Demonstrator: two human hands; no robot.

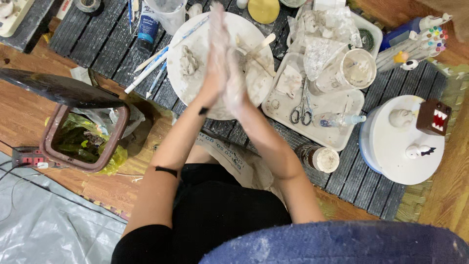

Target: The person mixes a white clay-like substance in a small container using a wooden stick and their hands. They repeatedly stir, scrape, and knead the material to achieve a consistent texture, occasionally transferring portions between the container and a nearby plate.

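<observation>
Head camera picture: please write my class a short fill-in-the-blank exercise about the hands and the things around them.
1. The left hand and right hand are pressed ____ over the round white plate.
2. A lump of grey ____ lies on that plate.
3. The scissors lie on a white ____.
4. The bin with the green bag stands on the person's ____ side.

Missing words: together; clay; tray; left

Both forearms reach forward and converge. The left hand (216,58) and right hand (236,78) press palm to palm, fingers straight and pointing away, skin coated in pale residue.
</observation>
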